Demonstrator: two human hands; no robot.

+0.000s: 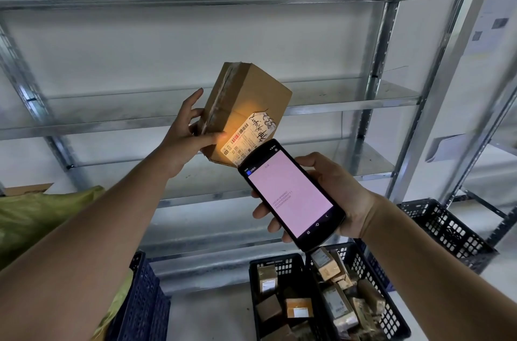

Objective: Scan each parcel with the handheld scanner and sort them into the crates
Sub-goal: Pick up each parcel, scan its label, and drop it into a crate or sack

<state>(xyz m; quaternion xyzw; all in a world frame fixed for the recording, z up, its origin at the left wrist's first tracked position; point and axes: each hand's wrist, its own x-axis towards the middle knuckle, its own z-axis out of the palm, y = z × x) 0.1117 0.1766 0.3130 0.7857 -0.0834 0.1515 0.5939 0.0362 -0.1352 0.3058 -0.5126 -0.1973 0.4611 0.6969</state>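
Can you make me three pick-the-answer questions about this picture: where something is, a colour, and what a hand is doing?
1. Where is the white shipping label?
A. on the brown cardboard parcel
B. on the metal shelf
C. in a crate

2. What colour is the screen of the black handheld scanner?
A. green
B. pink
C. blue

3. What is the left hand doing?
A. hanging loose
B. holding the parcel
C. pressing the screen

Answers: 1 A, the label is stuck to the box's side. 2 B, the screen glows pink. 3 B, its thumb and fingers clasp the box.

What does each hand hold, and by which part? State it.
Left hand grips the cardboard parcel at its taped side edge; right hand grips the handheld scanner around its lower body.
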